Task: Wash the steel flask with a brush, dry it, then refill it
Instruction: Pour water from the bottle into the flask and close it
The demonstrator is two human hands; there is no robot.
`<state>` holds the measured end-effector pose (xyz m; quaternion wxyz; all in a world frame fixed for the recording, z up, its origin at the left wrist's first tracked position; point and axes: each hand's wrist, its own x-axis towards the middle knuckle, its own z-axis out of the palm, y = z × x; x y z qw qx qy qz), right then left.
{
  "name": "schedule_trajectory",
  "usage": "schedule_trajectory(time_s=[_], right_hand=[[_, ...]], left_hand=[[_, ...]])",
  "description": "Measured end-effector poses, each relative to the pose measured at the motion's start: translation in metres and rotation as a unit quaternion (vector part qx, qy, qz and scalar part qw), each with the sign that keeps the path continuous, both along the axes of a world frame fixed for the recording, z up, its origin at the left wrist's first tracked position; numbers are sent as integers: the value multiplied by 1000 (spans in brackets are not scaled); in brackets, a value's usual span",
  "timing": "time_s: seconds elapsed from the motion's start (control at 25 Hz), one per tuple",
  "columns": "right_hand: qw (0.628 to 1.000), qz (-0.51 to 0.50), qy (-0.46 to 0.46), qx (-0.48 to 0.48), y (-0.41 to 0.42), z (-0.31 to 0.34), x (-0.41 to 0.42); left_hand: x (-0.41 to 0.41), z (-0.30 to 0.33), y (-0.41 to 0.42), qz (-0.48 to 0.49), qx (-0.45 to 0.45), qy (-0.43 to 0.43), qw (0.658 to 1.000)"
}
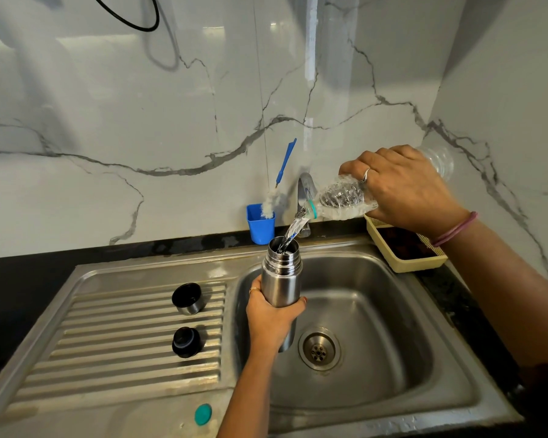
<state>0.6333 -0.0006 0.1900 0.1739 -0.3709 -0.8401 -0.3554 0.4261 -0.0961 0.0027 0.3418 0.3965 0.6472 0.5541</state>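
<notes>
- The left hand (271,314) grips one steel flask (282,279), fingers curled round the lower body of the smooth, brushed cylinder, thumb on its right side; a ring shows on one finger
- The flask stands upright and uncapped above the sink basin (377,311), its ribbed, threaded neck open at the top
- The right hand (402,188) wraps round one clear, ridged plastic bottle (345,197), tilted neck-down to the left; a ring and two thin wrist bands are visible
- One stream of water (293,230) falls from the bottle's teal-ringed mouth into the flask
- Two flask parts sit apart on the ribbed steel drainboard (124,343), left of the basin: one steel cup lid (187,298), farther, black inside, and one black round stopper (186,342), nearer
- One teal bottle cap (203,414) lies on the sink's near rim
- One blue square cup (260,223) at the far wall holds one bottle brush (279,178), white bristles, blue handle
- One chrome tap (306,191) rises behind the bottle; one cream plastic mesh basket (405,248) sits far right on the black counter, below veined marble-look wall panels
</notes>
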Motion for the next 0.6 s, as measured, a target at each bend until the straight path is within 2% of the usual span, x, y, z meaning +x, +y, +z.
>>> schedule_trajectory(time_s=[0.6], right_hand=[[999, -10, -41, 24, -5, 11, -5]], left_hand=[[0, 0, -4, -2, 2, -1, 1000]])
